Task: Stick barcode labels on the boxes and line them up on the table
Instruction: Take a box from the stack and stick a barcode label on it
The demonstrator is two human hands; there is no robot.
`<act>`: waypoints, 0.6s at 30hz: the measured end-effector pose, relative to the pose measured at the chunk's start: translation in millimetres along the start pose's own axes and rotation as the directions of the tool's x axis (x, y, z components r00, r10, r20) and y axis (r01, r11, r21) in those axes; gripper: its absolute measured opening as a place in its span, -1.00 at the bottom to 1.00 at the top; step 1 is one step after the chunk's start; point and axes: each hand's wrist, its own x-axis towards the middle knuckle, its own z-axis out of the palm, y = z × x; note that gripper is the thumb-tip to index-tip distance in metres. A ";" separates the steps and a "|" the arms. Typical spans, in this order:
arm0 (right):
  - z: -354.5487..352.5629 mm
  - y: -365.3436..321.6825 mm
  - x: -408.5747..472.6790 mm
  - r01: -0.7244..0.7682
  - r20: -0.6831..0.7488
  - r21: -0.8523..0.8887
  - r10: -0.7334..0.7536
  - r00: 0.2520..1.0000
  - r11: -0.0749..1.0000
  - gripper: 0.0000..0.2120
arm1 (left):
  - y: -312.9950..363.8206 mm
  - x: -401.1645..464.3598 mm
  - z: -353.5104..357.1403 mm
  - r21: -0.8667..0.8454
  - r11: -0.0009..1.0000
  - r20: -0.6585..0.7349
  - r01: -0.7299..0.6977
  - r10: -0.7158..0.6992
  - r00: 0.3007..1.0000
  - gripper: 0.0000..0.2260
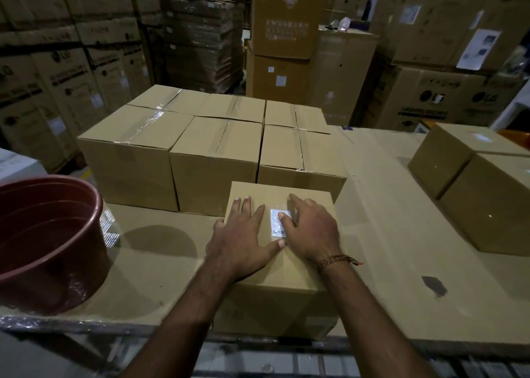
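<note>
Head view. A small cardboard box [279, 265] stands at the near edge of the table [401, 234], which is covered with flattened cardboard. A white barcode label [279, 223] lies on the box's top face, between the two hands. The left hand [243, 234] lies flat on the top face with fingers spread and straight, its thumb tip just below the label's lower edge. The right hand [311, 228] rests on the top face with fingers extended; one fingertip touches the label's right edge, and the hand covers part of that edge. Neither hand pinches or curls round anything — both press downward.

Behind the box, a block of taped boxes [212, 154] stands in two rows, close together. Two further boxes [476, 182] stand at the right, well apart from the work; one carries a pale patch on top, probably a label. A reddish-brown tub [48, 234] stands at the left, near the table edge.

Likely step: smoothing the label down.

Risks from here:
- A crease or trapped bubble, if pressure starts at one edge while the opposite edge is already stuck.
- A lifted corner, if the part hidden under the right hand is not pressed.
- The box tipping off — it appears to sit at the very front edge, so a push toward the person could carry it over.
- A crooked line, if the box is slid back without squaring it against the row.
</note>
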 end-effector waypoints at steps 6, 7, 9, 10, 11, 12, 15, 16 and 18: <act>0.6 -1.0 -2.7 -0.021 -0.019 0.025 0.021 1.000 0.999 -0.55 | -0.4 -0.2 0.3 -0.003 1.000 0.000 -0.004 0.004 1.000 -0.15; 1.4 -0.7 -3.7 -0.015 -0.023 0.034 0.016 1.000 0.999 -0.56 | -0.1 -0.7 0.2 -0.003 1.000 0.003 -0.004 0.004 1.000 -0.15; 2.6 -0.8 -2.7 0.009 -0.031 0.067 -0.006 0.999 0.998 -0.59 | 0.2 -1.3 -0.6 -0.006 1.000 0.006 -0.002 0.002 1.000 -0.15; 3.0 -1.2 -0.7 0.032 -0.030 0.084 -0.030 0.999 0.996 -0.61 | -0.2 -1.3 -1.0 -0.011 1.000 0.006 -0.001 0.001 1.000 -0.15; 3.4 -2.4 2.0 0.059 -0.014 0.100 -0.058 0.998 0.993 -0.61 | -0.7 -0.9 -1.6 -0.018 1.000 0.006 0.001 -0.001 1.000 -0.14; 3.7 -4.0 4.8 0.082 0.018 0.114 -0.084 0.996 0.990 -0.58 | -1.5 -0.3 -1.8 -0.026 1.000 0.008 0.004 -0.003 1.000 -0.14; 5.9 -6.9 12.7 0.150 0.103 0.116 -0.163 0.981 0.982 -0.54 | -3.7 1.0 -1.5 -0.046 0.999 0.010 0.007 -0.006 1.000 -0.12; 6.5 -7.3 13.5 0.161 0.105 0.112 -0.173 0.979 0.981 -0.56 | -4.0 1.2 -1.3 -0.051 0.999 0.008 0.008 -0.008 1.000 -0.12; 7.0 -7.5 12.1 0.153 0.076 0.129 -0.164 0.984 0.980 -0.60 | -3.6 1.7 -1.7 -0.056 0.998 0.014 0.011 -0.011 1.000 -0.11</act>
